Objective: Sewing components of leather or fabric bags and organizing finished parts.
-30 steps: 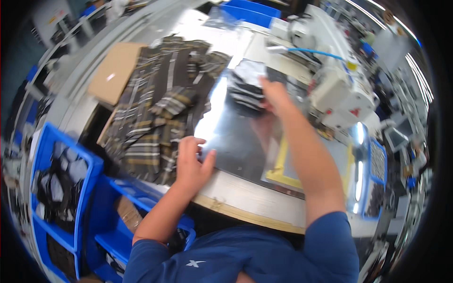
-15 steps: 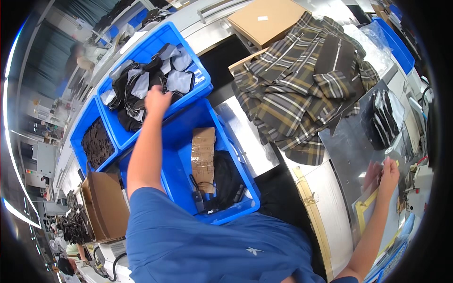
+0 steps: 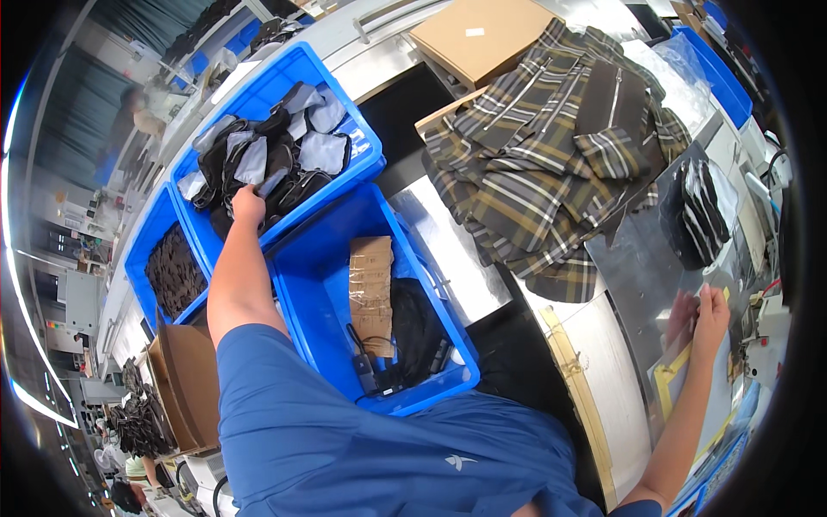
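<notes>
My left hand [image 3: 248,207] reaches into the upper blue bin, its fingers closed on a black fabric piece with a pale grey patch [image 3: 251,162]. More such black and pale pieces [image 3: 324,153] lie heaped around it. Far to the right, my right hand [image 3: 711,317] is at the edge of a clear plastic sheet [image 3: 676,366] with yellow tape borders, and the hand's reflection shows in the sheet. Those fingers are pressed together; what they pinch is too small to make out. Above that hand, a stack of black and white pieces [image 3: 699,215] sits on a grey metal plate [image 3: 633,258].
Plaid garment parts with zippers [image 3: 551,146] are piled mid-table before a cardboard box [image 3: 482,39]. A nearer blue bin [image 3: 469,370] holds a cardboard strip [image 3: 370,293], a black adapter and cables. Dark scraps [image 3: 175,271] fill a side bin; an open carton [image 3: 183,379] stands below it.
My left hand has drawn back toward me and left within the upper bin, shifting the fabric pieces there. My right hand stays almost where it was.
</notes>
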Demonstrator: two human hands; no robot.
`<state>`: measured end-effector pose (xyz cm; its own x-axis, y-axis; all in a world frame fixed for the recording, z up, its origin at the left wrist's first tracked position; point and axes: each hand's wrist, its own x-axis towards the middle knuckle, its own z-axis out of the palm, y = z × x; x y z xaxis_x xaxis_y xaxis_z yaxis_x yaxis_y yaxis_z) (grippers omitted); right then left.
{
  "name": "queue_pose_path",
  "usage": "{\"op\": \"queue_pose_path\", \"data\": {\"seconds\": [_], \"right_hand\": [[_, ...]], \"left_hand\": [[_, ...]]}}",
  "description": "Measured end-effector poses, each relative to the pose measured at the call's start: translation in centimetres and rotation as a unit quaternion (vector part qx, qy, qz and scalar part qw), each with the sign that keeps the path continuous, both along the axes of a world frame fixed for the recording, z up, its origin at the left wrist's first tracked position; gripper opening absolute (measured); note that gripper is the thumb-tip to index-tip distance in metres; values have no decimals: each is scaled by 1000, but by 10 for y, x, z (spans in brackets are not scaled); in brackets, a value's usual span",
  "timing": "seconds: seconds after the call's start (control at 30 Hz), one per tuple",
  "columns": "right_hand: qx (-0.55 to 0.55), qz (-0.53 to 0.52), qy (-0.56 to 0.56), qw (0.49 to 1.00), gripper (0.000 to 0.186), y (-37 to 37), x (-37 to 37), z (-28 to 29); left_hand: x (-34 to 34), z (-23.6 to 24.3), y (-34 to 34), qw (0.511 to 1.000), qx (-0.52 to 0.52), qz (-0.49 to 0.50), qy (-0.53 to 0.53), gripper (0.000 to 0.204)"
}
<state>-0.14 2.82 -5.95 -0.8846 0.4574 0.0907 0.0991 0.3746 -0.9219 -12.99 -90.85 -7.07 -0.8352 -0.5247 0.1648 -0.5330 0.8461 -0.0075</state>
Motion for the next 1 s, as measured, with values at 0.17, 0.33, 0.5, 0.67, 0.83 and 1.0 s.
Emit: {"op": "queue_pose_path", "data": {"seconds": [0.17,0.33,0.5,0.67,0.83,1.0], "right_hand": [[-32,7,-18,999,28,-6,-1,7],[-50,10,-19,999,27,-1,0,3],[-49,3,-22,999,26,-4,1,10],[-72,22,-18,997,26,-7,4,10],[-48,2,-21,999,25,-16,5,16],[-22,10,-14,1000,23,-17,7,15]], "left_hand": [[2,12,8,960,21,99,263,38],[-7,71,94,931,51,-87,350,36],[-20,72,121,951,-185,-234,79,17],[-41,28,124,953,-238,-81,-171,32],[-59,-7,108,966,-84,-58,-239,72],[-73,-13,115,961,-87,-20,-261,73]]}}
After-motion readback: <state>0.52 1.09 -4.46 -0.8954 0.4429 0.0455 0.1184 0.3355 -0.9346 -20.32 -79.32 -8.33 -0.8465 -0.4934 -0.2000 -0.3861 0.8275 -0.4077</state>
